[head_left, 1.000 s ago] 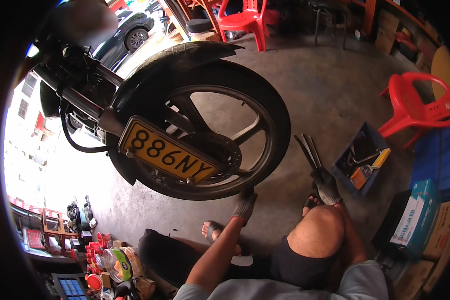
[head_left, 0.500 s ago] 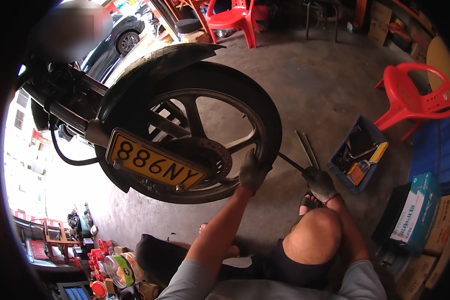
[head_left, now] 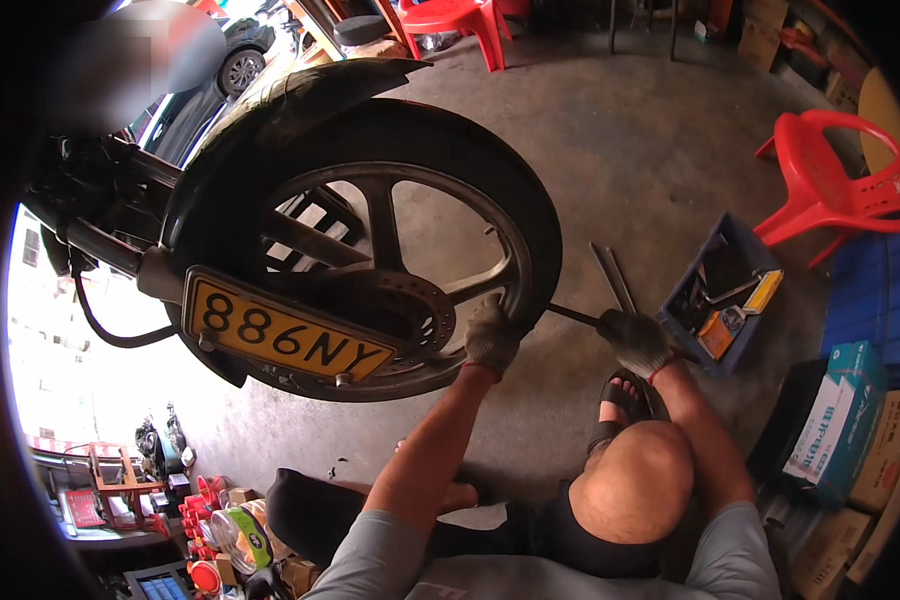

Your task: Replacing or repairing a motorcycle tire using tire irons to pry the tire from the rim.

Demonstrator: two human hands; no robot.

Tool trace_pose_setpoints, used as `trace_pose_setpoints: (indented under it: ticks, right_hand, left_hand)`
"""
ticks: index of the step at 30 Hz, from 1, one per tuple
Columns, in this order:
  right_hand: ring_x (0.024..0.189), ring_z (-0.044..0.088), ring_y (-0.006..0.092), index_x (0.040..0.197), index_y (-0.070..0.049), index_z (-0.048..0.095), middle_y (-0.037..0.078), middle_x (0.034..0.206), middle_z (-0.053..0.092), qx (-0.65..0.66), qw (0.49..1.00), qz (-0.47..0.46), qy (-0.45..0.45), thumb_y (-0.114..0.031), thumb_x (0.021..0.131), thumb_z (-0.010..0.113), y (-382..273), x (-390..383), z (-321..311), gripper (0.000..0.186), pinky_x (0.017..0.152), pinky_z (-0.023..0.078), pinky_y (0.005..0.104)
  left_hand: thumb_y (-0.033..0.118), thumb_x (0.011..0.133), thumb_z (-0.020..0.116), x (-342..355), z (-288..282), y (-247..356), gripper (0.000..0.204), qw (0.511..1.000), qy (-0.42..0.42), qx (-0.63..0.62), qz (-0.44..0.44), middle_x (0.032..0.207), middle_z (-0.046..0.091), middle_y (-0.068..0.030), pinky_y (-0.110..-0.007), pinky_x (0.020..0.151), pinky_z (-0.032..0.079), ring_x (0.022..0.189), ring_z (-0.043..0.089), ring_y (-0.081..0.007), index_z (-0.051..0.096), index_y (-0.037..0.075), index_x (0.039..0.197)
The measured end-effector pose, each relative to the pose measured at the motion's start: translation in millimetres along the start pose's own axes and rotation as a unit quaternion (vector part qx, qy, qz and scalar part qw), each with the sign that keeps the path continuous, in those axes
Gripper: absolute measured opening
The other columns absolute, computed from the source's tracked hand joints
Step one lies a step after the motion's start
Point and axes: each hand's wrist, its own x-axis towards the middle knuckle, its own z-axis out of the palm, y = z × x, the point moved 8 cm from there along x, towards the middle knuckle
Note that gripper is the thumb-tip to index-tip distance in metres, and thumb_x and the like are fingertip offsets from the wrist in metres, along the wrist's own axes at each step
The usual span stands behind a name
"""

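Note:
A motorcycle's front wheel (head_left: 448, 135), with black tyre, spoked rim and slotted brake disc, hangs above the concrete floor, a yellow plate (head_left: 282, 325) fixed beside it. My left hand (head_left: 492, 335), in a grey glove, is closed on the wheel's rim at lower right. My right hand (head_left: 630, 340), in a dark grey glove, grips a dark metal bar (head_left: 570, 315) that reaches to the tyre's right edge; whether its tip is under the bead cannot be seen. Two more long bars (head_left: 610, 275) lie on the floor just right of the wheel, beside a blue crate (head_left: 692, 290) of tools.
A red plastic chair (head_left: 810, 175) stands at right, another (head_left: 480, 30) at the back. Boxes (head_left: 840, 420) are stacked at lower right. Assorted jars and goods (head_left: 240, 535) crowd the lower left. A parked car (head_left: 240, 70) shows outside at upper left.
My left hand has risen from below the tyre onto the rim. My right hand now holds one bar against the tyre; the other bars have been left on the floor.

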Motion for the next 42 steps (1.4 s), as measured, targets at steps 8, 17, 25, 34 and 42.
trace_pose_setpoints:
  ticks: [8,17,25,34,42]
  right_hand:
    - [0.079,0.063,0.0384,0.092,-0.011,0.062,0.016,0.088,0.065,0.167,0.969,0.166,-0.080,-0.026,0.090,0.051,-14.2,-16.3,27.2,0.018,0.067,0.048,0.0480]
    - [0.053,0.054,0.0127,0.092,-0.002,0.059,0.005,0.065,0.056,0.487,0.790,0.341,-0.153,-0.021,0.091,0.053,-28.7,-33.7,87.6,0.020,0.049,0.045,0.0292]
    - [0.055,0.059,0.0153,0.087,0.000,0.057,0.008,0.067,0.058,0.521,0.775,0.298,-0.195,-0.022,0.090,0.054,-43.9,-25.9,118.5,0.023,0.051,0.048,0.0293]
    - [0.064,0.064,0.0152,0.092,0.000,0.060,0.009,0.074,0.064,0.551,0.766,0.273,-0.185,-0.027,0.092,0.055,-33.9,-25.6,139.3,0.027,0.061,0.051,0.0284]
    - [0.096,0.061,0.0249,0.102,-0.010,0.052,0.011,0.104,0.059,-0.172,0.945,0.274,0.056,-0.019,0.085,0.051,95.0,-41.5,103.0,0.019,0.079,0.049,0.0393]
  left_hand:
    - [0.034,0.071,0.076,-4.5,6.3,-12.5,0.062,1.000,0.006,-0.002,0.001,0.103,0.061,-0.0213,-0.046,0.084,0.046,0.099,0.059,-0.0386,0.051,0.002,0.118]
    - [0.032,0.070,0.077,-14.8,5.8,-22.2,0.068,1.000,-0.008,0.002,0.011,0.108,0.060,-0.0213,-0.045,0.088,0.043,0.103,0.057,-0.0375,0.049,0.000,0.124]
    - [0.032,0.071,0.077,-19.7,6.7,-42.7,0.064,0.998,0.004,0.047,0.034,0.109,0.061,-0.0203,-0.044,0.088,0.045,0.104,0.057,-0.0368,0.051,0.003,0.123]
    - [0.035,0.071,0.076,-22.5,8.6,-45.6,0.063,0.994,-0.024,0.104,0.023,0.105,0.062,-0.0190,-0.044,0.085,0.046,0.101,0.058,-0.0355,0.052,0.004,0.121]
    - [0.036,0.075,0.072,-20.0,9.9,-48.0,0.058,0.995,-0.008,0.098,0.032,0.101,0.063,-0.0190,-0.045,0.084,0.046,0.099,0.058,-0.0363,0.051,0.004,0.120]
